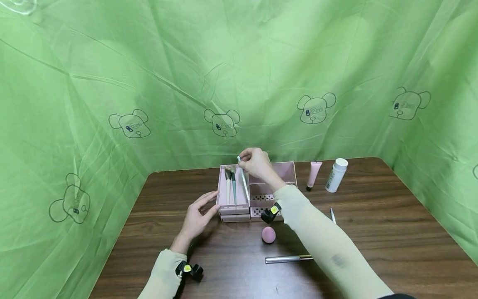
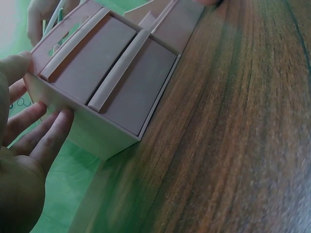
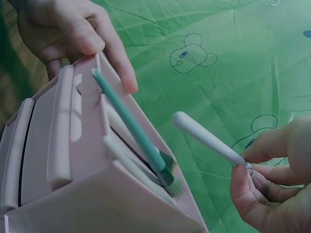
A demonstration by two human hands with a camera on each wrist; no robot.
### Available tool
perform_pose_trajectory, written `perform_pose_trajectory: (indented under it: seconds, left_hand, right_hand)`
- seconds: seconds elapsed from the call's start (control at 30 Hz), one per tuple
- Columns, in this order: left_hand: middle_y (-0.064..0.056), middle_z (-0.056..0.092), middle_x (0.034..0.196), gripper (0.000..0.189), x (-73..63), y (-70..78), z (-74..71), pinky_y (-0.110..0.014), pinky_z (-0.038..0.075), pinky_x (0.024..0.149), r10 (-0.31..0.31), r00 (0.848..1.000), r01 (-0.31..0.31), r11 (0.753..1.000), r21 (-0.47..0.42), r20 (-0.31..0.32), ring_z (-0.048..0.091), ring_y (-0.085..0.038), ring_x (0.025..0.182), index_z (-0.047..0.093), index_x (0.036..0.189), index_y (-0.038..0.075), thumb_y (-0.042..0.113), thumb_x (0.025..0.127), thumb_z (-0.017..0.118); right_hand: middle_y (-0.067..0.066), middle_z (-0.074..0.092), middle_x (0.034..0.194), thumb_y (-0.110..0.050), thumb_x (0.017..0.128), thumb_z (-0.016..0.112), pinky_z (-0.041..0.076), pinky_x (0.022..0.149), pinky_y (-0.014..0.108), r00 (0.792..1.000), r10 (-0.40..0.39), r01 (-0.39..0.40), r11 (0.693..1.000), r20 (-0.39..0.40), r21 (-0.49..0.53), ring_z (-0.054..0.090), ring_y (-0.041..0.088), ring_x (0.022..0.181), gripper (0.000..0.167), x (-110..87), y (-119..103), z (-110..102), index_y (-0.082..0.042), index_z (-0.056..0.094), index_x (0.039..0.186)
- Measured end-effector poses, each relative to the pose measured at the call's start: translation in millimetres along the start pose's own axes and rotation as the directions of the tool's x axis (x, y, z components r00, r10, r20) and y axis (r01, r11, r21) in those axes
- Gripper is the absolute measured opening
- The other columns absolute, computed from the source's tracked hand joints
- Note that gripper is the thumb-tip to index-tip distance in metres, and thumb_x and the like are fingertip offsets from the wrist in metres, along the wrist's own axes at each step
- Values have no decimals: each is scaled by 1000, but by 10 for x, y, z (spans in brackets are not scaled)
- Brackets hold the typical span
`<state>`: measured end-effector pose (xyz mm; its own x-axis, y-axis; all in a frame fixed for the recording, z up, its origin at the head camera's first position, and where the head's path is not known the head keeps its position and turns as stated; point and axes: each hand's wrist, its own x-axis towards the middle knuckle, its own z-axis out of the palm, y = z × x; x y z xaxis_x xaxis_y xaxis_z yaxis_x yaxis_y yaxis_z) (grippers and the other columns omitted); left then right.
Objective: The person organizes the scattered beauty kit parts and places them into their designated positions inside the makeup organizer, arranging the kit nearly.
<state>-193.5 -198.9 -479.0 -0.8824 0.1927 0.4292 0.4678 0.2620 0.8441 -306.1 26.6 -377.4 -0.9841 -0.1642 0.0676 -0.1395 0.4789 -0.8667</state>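
My right hand (image 1: pixel 257 162) is above the back left of a pink desk organizer (image 1: pixel 220 185). Between thumb and fingertips it pinches one end of a slim white stick (image 3: pixel 206 138) with a rounded far end; its kind is unclear. Inside the organizer's top left tray lie a green-handled brush (image 3: pixel 131 124), a cream-handled brush (image 1: pixel 228 189) with dark bristles and a pale stick (image 1: pixel 245 186). My left hand (image 1: pixel 196 218) rests against the organizer's left side near the front corner, fingers extended along the wall. Two drawer fronts (image 2: pixel 133 82) on the organizer are closed.
A round pink sponge (image 1: pixel 268 235) sits before the organizer, with a silver stick (image 1: pixel 282 259) nearer, partly behind my right sleeve. A pink tube (image 1: pixel 314 174), a white bottle (image 1: pixel 336 176) and a white pointed item (image 1: pixel 332 215) are to the right. Green cloth (image 1: pixel 261 74) encloses the table.
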Motion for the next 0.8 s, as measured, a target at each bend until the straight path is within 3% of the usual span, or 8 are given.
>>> perform_pose_trajectory:
  seconds: [0.13,0.23,0.37,0.53,0.7,0.8]
  left_hand:
    - [-27,55,132,41,1,25,3,-20,52,96,5,1000,-5,1000,-2,2,59,-36,117,57,128,-10,2,90,67]
    - [-24,56,133,41,-4,-94,14,-22,52,97,7,1000,-7,1000,-6,-6,59,-31,118,58,130,-7,2,90,67]
    - [-17,56,136,43,-11,-260,17,-34,53,99,-7,1000,7,1000,-14,-8,59,-21,120,59,132,1,6,91,68]
    - [-13,57,136,42,-7,-295,5,-45,51,99,-3,1000,2,1000,-29,-9,59,-15,120,60,133,7,11,91,69]
    - [-15,56,136,42,3,-263,4,-33,53,99,-9,1000,9,1000,-23,-7,59,-19,120,59,133,4,7,91,68]
    - [-20,55,135,42,5,-167,8,-24,52,98,-4,1000,4,1000,-16,-3,59,-27,120,58,131,-3,3,91,67]
  right_hand:
    - [5,70,91,-5,82,70,61,60,22,1000,26,-26,1000,-13,-4,71,23,74,21,24,18,55,-7,69,103]
    - [3,70,90,-6,81,71,60,59,21,999,40,-41,999,-32,-24,71,22,74,21,41,25,79,-9,69,102]
    - [1,70,90,-8,81,72,59,60,22,997,67,-69,997,-43,-38,72,23,75,21,62,40,95,-11,69,101]
    - [0,70,90,-9,80,72,59,63,22,995,80,-83,995,-56,-55,71,19,71,21,87,75,102,-13,69,100]
    - [-2,70,89,-10,80,73,59,68,23,993,96,-102,992,-72,-79,67,12,68,21,106,126,113,-14,70,100]
    - [-1,69,90,-12,80,74,59,72,26,991,111,-117,990,-71,-83,67,11,68,23,112,161,121,-13,70,103]
